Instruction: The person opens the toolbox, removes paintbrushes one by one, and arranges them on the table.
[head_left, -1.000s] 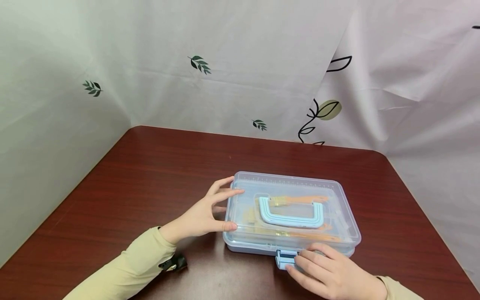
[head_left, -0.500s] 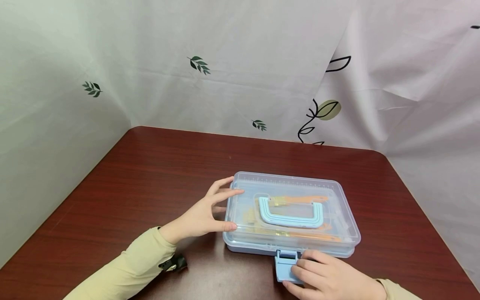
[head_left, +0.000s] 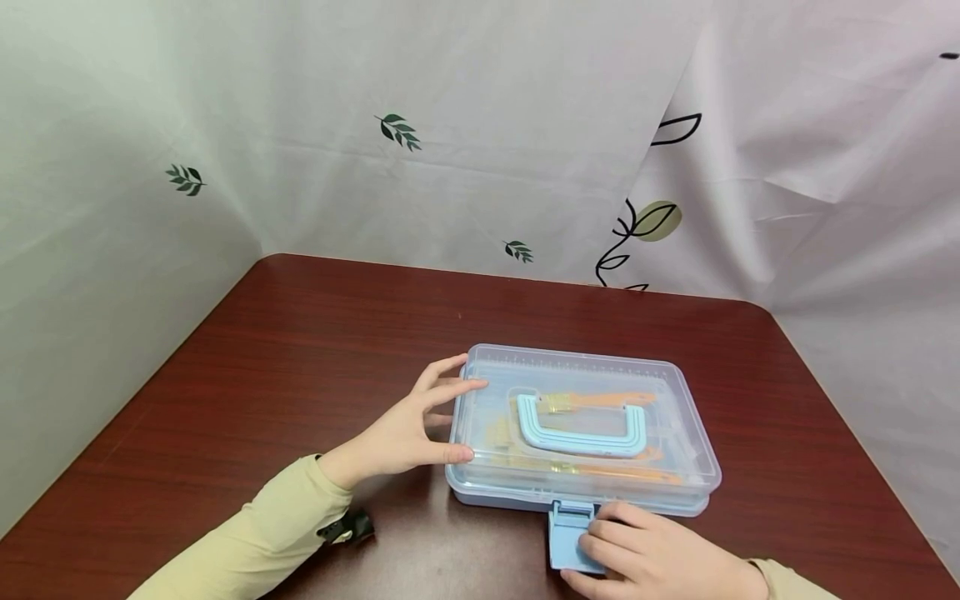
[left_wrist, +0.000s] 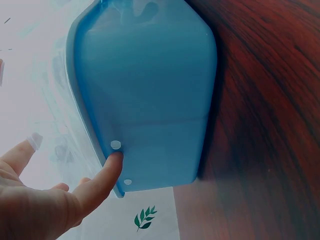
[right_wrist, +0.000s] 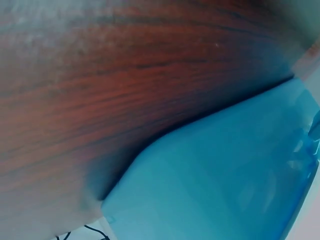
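Observation:
A clear-lidded blue plastic storage box (head_left: pixel 585 502) lies on the table, with a light blue carry handle (head_left: pixel 585 442) folded on its lid. Through the lid show paintbrushes (head_left: pixel 611 400) with orange handles. My left hand (head_left: pixel 397 429) rests on the box's left end, thumb and fingers spread along the lid's edge; the left wrist view shows a fingertip (left_wrist: pixel 116 159) against the blue end wall. At the front, the blue latch (head_left: pixel 572 542) is swung out and down. My right hand (head_left: pixel 648 554) holds this latch, fingers bent at its right side and thumb at its lower edge.
The dark red-brown wooden table (head_left: pixel 315 342) spreads to the left and behind the box. White cloth (head_left: pixel 300 100) with leaf prints hangs round its back and sides. A black device (head_left: pixel 348 527) shows under my left wrist.
The latch has swung outward and down from the box front, with my right hand following it slightly toward me. My left hand and the box have stayed in place.

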